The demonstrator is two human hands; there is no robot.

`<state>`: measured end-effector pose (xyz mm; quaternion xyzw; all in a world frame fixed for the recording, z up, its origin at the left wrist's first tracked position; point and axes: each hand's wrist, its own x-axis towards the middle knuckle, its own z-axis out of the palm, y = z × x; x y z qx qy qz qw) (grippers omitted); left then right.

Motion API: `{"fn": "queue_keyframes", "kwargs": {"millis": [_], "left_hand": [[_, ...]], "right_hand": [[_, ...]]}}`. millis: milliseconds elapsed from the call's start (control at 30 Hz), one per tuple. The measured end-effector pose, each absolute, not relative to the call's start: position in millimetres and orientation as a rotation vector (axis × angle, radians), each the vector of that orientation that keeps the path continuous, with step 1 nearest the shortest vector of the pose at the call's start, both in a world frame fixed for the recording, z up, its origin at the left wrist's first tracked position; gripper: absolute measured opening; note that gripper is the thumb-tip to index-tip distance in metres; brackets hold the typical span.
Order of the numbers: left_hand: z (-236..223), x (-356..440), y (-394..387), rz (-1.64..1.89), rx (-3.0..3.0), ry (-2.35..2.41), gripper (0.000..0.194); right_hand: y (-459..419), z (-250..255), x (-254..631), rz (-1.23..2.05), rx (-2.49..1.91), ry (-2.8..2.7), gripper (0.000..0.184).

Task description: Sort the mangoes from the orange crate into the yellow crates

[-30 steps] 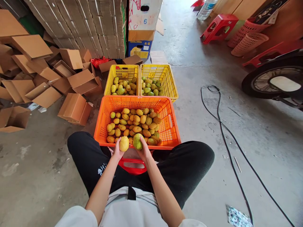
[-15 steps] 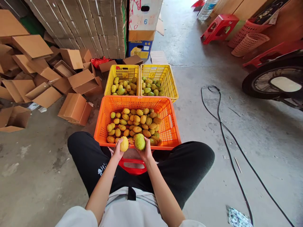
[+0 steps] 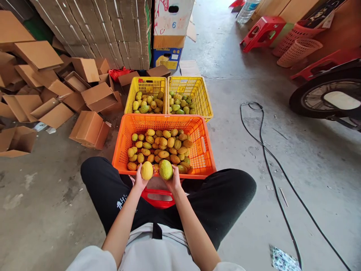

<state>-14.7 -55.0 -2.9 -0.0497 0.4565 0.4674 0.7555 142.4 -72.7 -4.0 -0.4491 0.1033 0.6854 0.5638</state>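
My left hand (image 3: 140, 178) is closed around a smooth yellow oval fruit (image 3: 147, 171), mango-like in size. Beside it, my right hand (image 3: 174, 179) grips a greener, mottled oval fruit (image 3: 166, 170). Both fruits are held just above the near edge of an orange plastic crate (image 3: 210, 158), a small gap between them. Inside that crate lie several yellow, green and brownish oval fruits (image 3: 163, 154), piled loosely. The undersides of the two held fruits are hidden.
Behind the orange crate stand two yellow crates (image 3: 207, 96) with more fruit. Cardboard boxes (image 3: 90, 128) are heaped on the left. A black cable (image 3: 266, 150) runs across the floor on the right, near a motorbike wheel (image 3: 307, 98) and a red stool (image 3: 263, 32).
Both hands have shifted very slightly, and the two fruits are turned a little in them, showing a bit more of their faces. The crates and their contents stay as they were.
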Motion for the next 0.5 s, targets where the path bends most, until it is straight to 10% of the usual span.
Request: {"fn": "queue_keyframes", "kwargs": {"millis": [500], "left_hand": [[-6,-13,-60,1.073,0.052,1.03,0.032]], "right_hand": [[-75,6,136,1.553,-1.063,0.099,0.028]]}}
